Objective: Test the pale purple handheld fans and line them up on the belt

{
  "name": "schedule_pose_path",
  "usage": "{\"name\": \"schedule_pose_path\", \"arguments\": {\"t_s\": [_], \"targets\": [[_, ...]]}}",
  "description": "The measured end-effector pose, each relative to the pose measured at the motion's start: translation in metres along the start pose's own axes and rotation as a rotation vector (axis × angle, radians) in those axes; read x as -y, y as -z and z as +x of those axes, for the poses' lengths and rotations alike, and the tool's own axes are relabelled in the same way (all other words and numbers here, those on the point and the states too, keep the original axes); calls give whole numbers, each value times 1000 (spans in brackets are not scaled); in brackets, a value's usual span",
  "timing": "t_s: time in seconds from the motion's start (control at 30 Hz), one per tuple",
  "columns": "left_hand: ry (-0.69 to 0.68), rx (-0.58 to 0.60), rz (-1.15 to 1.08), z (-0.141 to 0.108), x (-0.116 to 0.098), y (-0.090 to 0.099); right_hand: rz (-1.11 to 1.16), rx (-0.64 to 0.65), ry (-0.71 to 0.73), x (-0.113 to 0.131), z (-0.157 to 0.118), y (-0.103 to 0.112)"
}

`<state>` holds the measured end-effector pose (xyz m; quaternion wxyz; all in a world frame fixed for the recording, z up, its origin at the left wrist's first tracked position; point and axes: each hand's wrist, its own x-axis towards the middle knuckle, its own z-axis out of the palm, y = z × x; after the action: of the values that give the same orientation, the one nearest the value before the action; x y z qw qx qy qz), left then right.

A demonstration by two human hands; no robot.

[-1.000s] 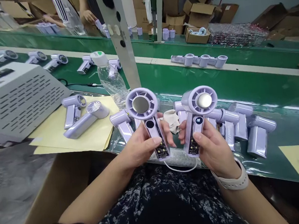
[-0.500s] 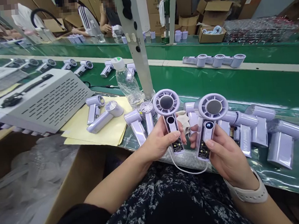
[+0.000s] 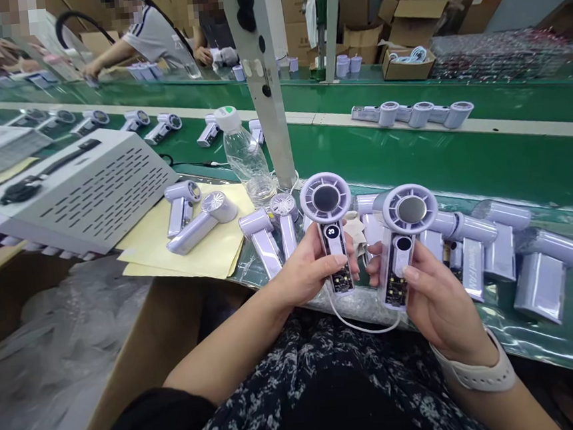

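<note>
My left hand (image 3: 306,270) is wrapped round the handle of a lilac handheld fan (image 3: 326,199), upright, its small round display lit with "20". Beside it, a second lilac fan (image 3: 410,209) is gripped in my right hand (image 3: 441,295); its display is dark. Both handles have their fronts off, and circuit boards show. My thumbs rest on the handle fronts. A white cable (image 3: 356,326) loops below the two fans. Behind and right of my right hand, several lilac fans (image 3: 540,283) lie on the green bench.
A clear bottle (image 3: 247,155) stands by a metal post (image 3: 269,96). Two fans (image 3: 202,226) lie on yellow paper (image 3: 185,264), beside a grey vented box (image 3: 94,192). More fans (image 3: 421,115) line the conveyor's rail. People (image 3: 161,38) work across it. An open carton (image 3: 114,370) is at lower left.
The left fan's display has lit up with "20", while the right fan's display has gone dark. Across the conveyor, a person in a white shirt has stretched an arm to the left.
</note>
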<state>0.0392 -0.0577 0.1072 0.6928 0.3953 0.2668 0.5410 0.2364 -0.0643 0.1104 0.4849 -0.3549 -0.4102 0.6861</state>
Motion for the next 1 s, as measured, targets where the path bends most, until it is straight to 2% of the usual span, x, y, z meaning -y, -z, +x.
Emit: {"name": "schedule_pose_path", "arguments": {"t_s": [0.1, 0.3, 0.43, 0.5, 0.73, 1.0], "targets": [[-9, -17, 0, 1, 1, 1, 11, -13, 0, -2, 1, -2], [36, -154, -41, 3, 1, 5, -47, -56, 4, -8, -2, -2], [18, -8, 24, 0, -2, 5, -102, 32, 25, -6, -6, -2], [-12, 32, 81, 0, -2, 4, -111, 30, 53, -3, -6, -3], [-28, 20, 96, 2, -5, 1, -70, 11, 3, 1, -3, -6], [-14, -38, 74, 1, -8, -1, -20, 24, 18, 2, -5, -4]]}}
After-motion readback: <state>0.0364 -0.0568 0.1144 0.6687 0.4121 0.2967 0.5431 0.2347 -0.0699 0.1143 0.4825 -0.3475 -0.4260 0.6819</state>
